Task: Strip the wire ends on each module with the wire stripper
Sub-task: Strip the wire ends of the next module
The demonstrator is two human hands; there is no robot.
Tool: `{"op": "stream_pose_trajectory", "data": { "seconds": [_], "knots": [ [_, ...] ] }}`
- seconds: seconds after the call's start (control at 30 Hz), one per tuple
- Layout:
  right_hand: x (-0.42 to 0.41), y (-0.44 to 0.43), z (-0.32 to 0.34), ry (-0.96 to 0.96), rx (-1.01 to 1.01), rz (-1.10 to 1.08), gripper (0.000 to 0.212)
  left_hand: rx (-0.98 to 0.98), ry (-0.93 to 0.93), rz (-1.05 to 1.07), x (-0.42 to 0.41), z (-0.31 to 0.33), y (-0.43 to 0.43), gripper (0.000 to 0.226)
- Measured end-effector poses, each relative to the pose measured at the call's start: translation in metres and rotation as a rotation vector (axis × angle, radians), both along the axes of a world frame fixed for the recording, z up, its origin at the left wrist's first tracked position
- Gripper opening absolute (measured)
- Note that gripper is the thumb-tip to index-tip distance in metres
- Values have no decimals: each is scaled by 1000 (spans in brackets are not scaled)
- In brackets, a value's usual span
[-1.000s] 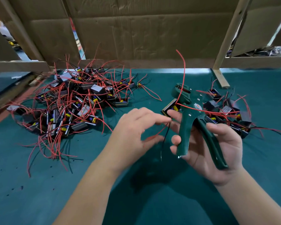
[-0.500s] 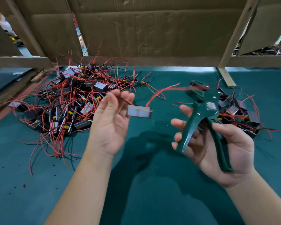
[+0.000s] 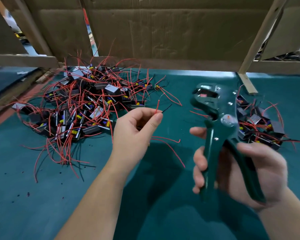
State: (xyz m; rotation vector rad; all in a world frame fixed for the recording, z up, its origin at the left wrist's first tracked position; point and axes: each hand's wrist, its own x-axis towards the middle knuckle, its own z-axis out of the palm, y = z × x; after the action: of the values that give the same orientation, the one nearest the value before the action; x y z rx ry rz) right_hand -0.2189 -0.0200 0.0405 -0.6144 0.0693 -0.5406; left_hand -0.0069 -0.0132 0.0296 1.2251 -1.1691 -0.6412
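Observation:
My left hand pinches a red wire and a black wire between thumb and forefinger, their short ends sticking up. More red wire trails below the hand; the module they belong to is hidden behind it. My right hand grips the handles of the green wire stripper, held upright with its jaws apart from the wire ends, to their right.
A large heap of modules with red and black wires lies at the left on the green table. A smaller pile sits behind the stripper at the right. Cardboard panels and wooden slats wall the back.
My left hand turned the module and now pinches the two wire ends upright. The red wire left the stripper jaws. The stripper stayed at the right, a little more upright.

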Motion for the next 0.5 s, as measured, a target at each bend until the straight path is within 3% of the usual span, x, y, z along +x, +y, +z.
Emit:
{"op": "stream_pose_trajectory", "data": {
  "seconds": [0.17,0.5],
  "knots": [
    [11,3,-15,291,-20,-66,70,-29,-14,-18,-4,1,3,7],
    [8,3,-9,203,-74,76,45,-61,142,-94,-2,6,3,12]
  ]
}}
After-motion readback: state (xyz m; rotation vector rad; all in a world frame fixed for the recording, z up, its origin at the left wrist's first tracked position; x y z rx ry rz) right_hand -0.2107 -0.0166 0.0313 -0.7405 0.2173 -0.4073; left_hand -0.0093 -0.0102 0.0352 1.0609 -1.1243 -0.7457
